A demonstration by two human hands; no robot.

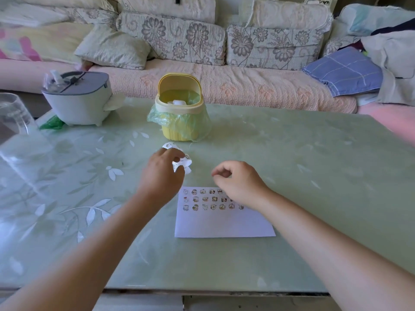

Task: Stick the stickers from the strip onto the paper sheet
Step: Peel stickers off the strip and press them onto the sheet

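Note:
A white paper sheet [222, 223] lies on the green table [314, 176], with three rows of small cartoon stickers [205, 199] across its upper part. My left hand [162, 173] hovers just beyond the sheet's top left corner and grips a crumpled white sticker strip [183, 161], which pokes out past the fingers. My right hand [239, 178] is over the sheet's top right part, covering some stickers. Its fingers are curled with thumb and forefinger close together; I cannot tell whether anything is between them.
A small yellow bin [179, 111] with a green liner stands open behind the hands. A grey lidded container [78, 102] sits at the back left, a clear glass jug [13, 113] at the far left edge. A sofa with cushions [202, 81] runs behind the table.

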